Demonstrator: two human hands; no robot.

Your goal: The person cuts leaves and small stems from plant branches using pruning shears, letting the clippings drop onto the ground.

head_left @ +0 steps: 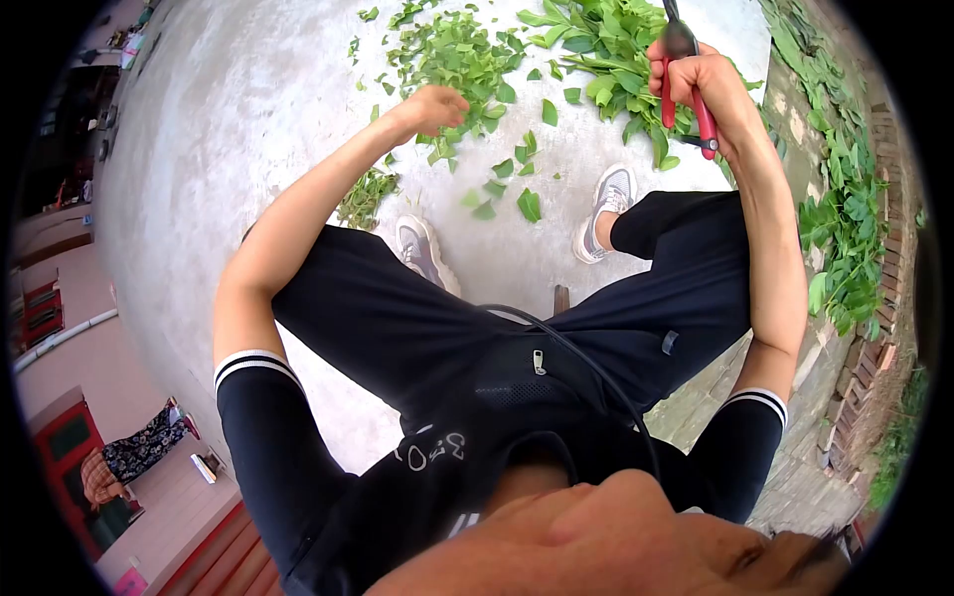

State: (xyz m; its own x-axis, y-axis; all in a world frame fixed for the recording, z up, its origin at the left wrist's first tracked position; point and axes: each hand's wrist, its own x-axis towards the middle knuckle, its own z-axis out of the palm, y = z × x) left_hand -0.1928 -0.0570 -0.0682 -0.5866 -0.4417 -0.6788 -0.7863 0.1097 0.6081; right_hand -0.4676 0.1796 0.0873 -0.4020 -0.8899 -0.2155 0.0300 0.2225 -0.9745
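Observation:
My left hand hovers at the near edge of a pile of loose green leaves, its slightly blurred fingers loosely apart and nothing visible in them. Blurred leaves are in the air or on the floor below it. My right hand is closed around the red handles of pruning shears, whose dark blades point toward the top edge. Beneath the shears lies a heap of leafy branches.
Cut leaves lie scattered between my shoes on the concrete floor. More leafy branches lie along the right, beside bricks. Another person is far off at the lower left, near a red door.

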